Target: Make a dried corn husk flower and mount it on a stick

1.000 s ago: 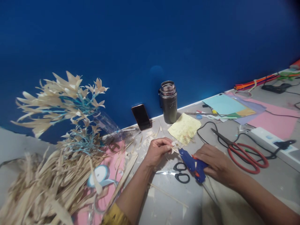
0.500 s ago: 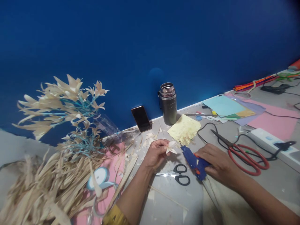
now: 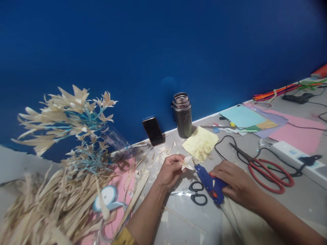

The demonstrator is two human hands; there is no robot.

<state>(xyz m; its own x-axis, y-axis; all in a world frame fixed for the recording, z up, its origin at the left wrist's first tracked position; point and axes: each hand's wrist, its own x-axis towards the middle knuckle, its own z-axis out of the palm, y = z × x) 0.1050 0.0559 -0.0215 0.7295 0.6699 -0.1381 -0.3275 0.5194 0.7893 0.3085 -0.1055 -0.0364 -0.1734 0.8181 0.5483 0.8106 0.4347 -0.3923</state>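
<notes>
Between the thumb and fingers of my left hand (image 3: 170,172) is a small cream husk flower (image 3: 187,164), its pointed petals spread to the right. My right hand (image 3: 233,182) is closed round the handle of a blue glue gun (image 3: 206,178) with orange parts. The gun's metal tip is at the flower's right edge; whether they touch I cannot tell. Below both hands lie small scissors with black handles (image 3: 200,199). Behind the gun's tip, a pale yellow sheet (image 3: 198,141) carries scraps and crumbs.
Dry husks (image 3: 41,204) heap at the left below finished flowers (image 3: 74,112) on blue stems. A phone (image 3: 153,132) and an open flask (image 3: 182,117) stand by the wall. Large red-handled scissors (image 3: 270,173), cables and a power strip (image 3: 286,153) lie right, near coloured paper (image 3: 242,115).
The glue gun has moved left, bringing its tip up to the flower's edge. My left hand still pinches the flower in nearly the same spot. The view has shifted slightly.
</notes>
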